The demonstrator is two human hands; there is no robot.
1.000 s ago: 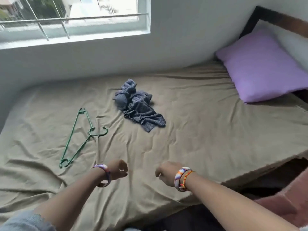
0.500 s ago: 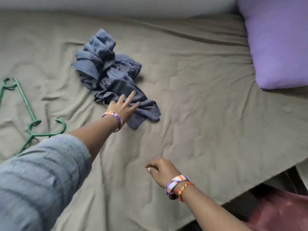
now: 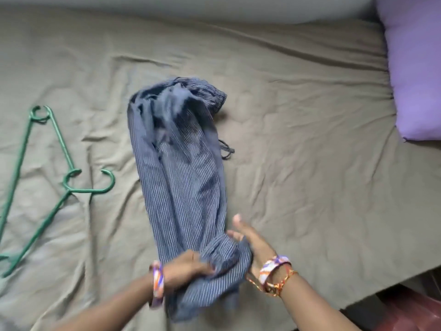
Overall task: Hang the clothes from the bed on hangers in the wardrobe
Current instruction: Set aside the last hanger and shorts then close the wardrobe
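2 green plastic hangers [image 3: 47, 177] lie overlapped near the left edge of the olive bedsheet [image 3: 298, 144]. Mid-bed, a navy pinstriped cloth garment [image 3: 181, 168] is stretched toward the near edge. Left hand [image 3: 188, 268] grips its near end; right hand [image 3: 250, 244] touches it, fingers straight. Purple pillow [image 3: 415, 68] at far-right corner.

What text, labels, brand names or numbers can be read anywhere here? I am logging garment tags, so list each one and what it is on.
None can be read.
Striped garment: no tag or print shows; it is partly motion-blurred.
Green hangers: no marking visible.
Bracelets: coloured patterns only, no letters.
Purple pillow and bed sheet: plain.
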